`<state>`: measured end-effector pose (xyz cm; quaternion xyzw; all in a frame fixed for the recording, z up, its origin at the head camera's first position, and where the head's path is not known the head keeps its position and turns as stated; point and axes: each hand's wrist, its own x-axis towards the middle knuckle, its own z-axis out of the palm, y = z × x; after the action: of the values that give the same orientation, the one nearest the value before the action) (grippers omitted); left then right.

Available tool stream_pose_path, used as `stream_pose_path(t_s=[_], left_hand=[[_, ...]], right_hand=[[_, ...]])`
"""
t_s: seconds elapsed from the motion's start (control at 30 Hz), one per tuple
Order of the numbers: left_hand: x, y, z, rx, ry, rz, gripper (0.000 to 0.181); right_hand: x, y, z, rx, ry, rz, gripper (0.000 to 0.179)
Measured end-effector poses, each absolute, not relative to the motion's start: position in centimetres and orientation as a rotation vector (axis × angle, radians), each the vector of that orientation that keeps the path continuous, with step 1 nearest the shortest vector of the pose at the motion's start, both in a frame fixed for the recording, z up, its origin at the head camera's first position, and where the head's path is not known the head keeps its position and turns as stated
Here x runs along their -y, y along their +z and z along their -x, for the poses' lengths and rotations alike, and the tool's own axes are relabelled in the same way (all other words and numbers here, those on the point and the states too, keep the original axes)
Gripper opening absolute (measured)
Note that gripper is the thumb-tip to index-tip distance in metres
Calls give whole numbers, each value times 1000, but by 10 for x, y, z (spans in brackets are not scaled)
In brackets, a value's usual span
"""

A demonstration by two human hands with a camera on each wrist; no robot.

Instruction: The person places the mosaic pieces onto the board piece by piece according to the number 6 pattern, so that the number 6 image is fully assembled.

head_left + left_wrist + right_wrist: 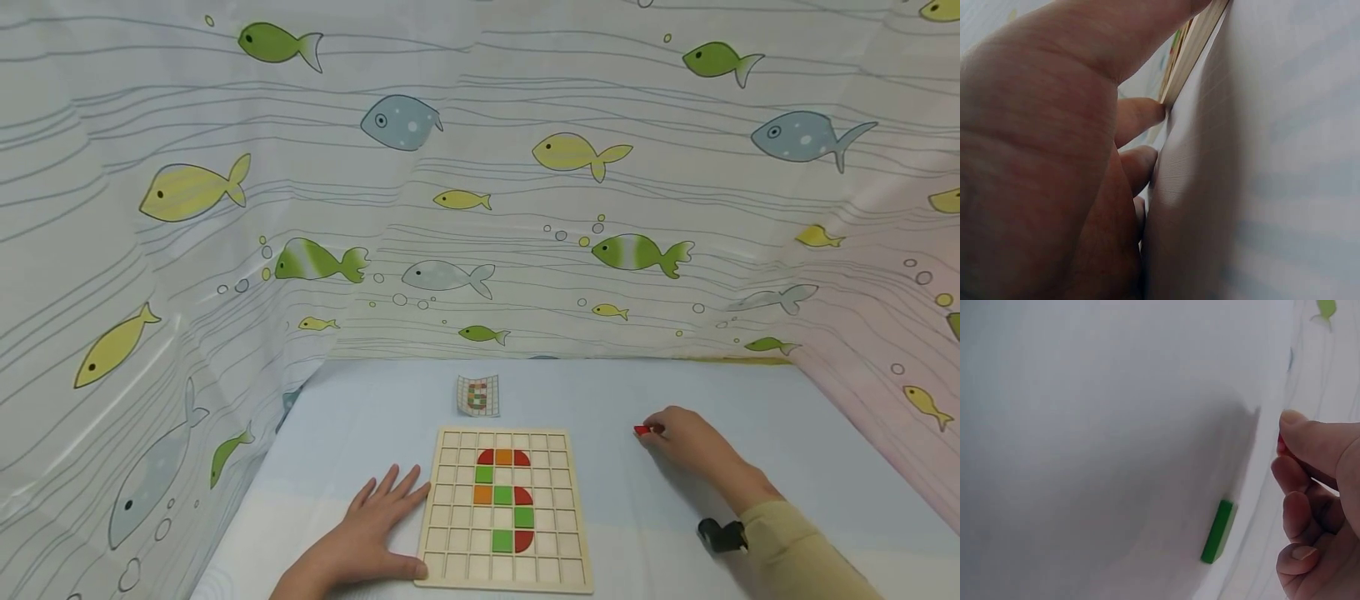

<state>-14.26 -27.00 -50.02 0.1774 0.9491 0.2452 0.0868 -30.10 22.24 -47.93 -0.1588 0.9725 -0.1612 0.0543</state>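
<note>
A wooden grid board [459,517] lies on the table, holding several red, orange and green tiles set in an S-like curve. My left hand [375,529] rests at its left side with fingers spread, the thumb touching the lower left corner and the index fingertip at the left edge. Off to the right of the board, my right hand [686,442] pinches a small red tile [642,430] between thumb and fingers. In the right wrist view the tile [1281,445] is mostly covered by the thumb. A green block [1217,532] lies on the table near that hand.
Behind the board lies a small card [477,396] printed with a coloured grid pattern. Fish-printed sheets [525,233] rise at the back and both sides of the pale table [360,417]. A black wrist device [722,535] sits by the right sleeve.
</note>
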Motion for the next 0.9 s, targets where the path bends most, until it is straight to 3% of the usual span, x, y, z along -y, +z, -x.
stream_pose_path(t_s=[0.9], left_hand=[[270,-498,141,-2819,738,-501,106]], right_hand=[[-129,-457,232,-3087,-474,827,15]])
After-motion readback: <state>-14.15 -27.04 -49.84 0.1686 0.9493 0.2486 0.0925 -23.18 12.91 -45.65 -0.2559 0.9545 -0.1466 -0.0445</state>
